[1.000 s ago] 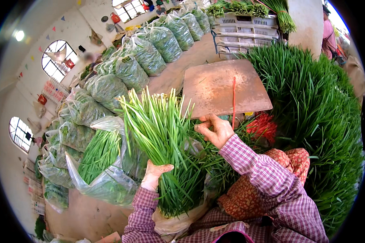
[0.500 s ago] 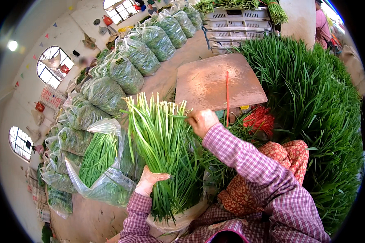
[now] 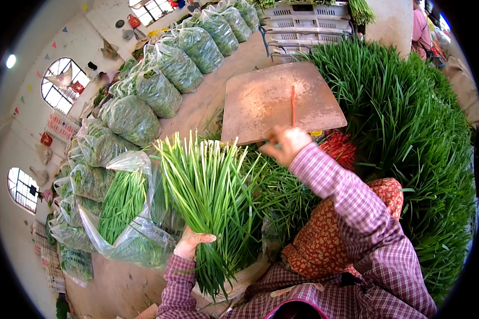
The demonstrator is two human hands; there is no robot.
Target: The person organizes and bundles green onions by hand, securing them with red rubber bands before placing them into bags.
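Observation:
My left hand [image 3: 193, 243] is wrapped round a thick bunch of garlic chives [image 3: 202, 186], pale cut ends up and green leaf tips hanging down. Its thumb lies across the leaves. To the right of the bunch's top, by the near edge of a square brown board [image 3: 282, 101], my right hand [image 3: 287, 143] is smeared by motion. Whether its fingers hold anything is not clear. A red strip [image 3: 293, 106] lies on the board. Beneath both hands, loose chives [image 3: 287, 194] are heaped next to my knee.
An open plastic bag of chives [image 3: 123, 204] stands at the left. Behind it runs a row of filled clear bags [image 3: 130, 119]. A big bank of chives [image 3: 410, 133] rises on the right, with red ties [image 3: 337, 150] near it. Stacked white crates [image 3: 306, 24] stand at the back.
My right hand has moved away from the bunch's top, to the right and up toward the board. The left hand keeps its hold on the bunch. The view has shifted slightly.

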